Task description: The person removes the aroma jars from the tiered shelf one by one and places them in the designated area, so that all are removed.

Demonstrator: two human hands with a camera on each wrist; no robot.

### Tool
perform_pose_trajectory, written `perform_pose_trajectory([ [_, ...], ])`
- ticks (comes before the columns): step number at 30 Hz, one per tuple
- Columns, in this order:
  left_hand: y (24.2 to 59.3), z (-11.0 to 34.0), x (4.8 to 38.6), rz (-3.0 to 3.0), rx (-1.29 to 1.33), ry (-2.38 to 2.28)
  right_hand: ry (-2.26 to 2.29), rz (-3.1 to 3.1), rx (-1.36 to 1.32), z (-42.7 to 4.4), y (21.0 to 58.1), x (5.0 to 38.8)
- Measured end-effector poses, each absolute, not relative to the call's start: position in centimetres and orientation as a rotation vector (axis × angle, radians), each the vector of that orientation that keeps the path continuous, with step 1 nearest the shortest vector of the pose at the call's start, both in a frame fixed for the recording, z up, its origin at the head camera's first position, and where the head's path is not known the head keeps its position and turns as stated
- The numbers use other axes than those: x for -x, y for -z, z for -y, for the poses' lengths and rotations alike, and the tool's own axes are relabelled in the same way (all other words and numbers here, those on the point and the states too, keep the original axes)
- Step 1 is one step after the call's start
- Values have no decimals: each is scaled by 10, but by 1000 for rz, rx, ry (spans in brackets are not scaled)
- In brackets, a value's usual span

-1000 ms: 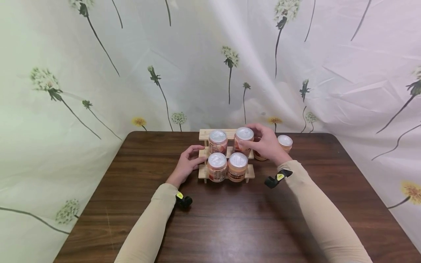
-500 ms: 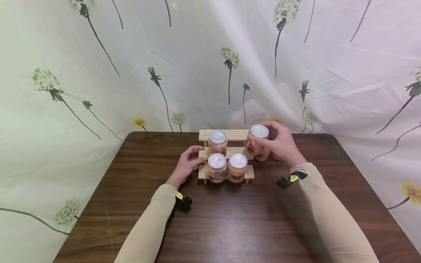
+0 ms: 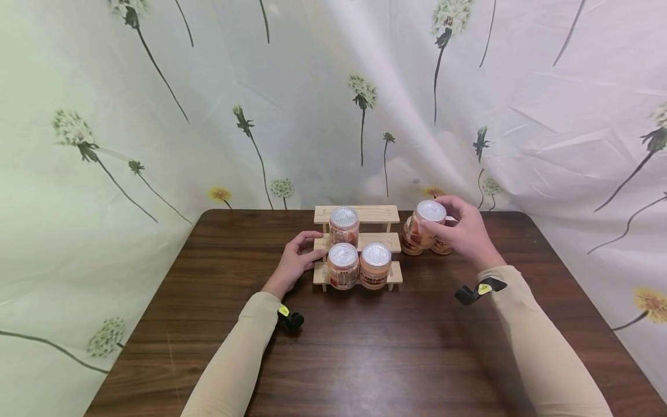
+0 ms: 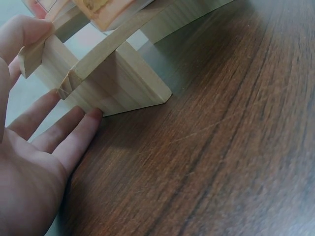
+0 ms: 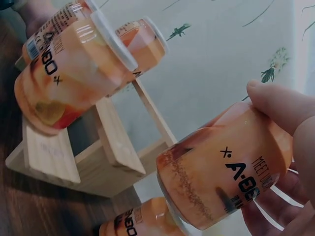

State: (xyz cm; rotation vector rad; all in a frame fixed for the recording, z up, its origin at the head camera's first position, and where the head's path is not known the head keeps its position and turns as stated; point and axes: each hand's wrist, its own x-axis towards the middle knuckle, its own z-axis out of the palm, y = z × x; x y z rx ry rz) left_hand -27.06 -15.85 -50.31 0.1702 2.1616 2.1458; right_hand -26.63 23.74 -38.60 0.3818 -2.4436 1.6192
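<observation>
My right hand [image 3: 464, 229] grips a small orange jar [image 3: 421, 230] with a pale lid, thumb in front and fingers behind. In the head view this jar overlaps the jars to the right of the tiered wooden rack [image 3: 377, 214]; the right wrist view shows it apart from the rack. My left hand [image 3: 294, 263] holds the rack's left end, the thumb at the middle board and the other fingers against the side panel [image 4: 123, 83]. One jar [image 3: 344, 227] stands on the middle tier. Two more, a left jar [image 3: 343, 267] and a right jar [image 3: 376, 267], stand on the lowest tier.
To the right of the rack, jars stand on the brown table [image 3: 333, 359], partly hidden behind the held jar; one jar [image 3: 411, 246] shows beside it. A white flowered cloth [image 3: 312, 116] hangs right behind the table's back edge.
My right hand has carried the jar from the middle tier rightward, off the rack and over to the jars at its right. My left hand has stayed on the rack.
</observation>
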Motion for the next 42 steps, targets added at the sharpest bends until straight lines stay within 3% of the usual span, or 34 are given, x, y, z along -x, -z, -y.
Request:
perform_pose_trajectory([
  [42,503,159,269,-2179,-183,-2138,-1584,2632,-417,-246,450,253],
])
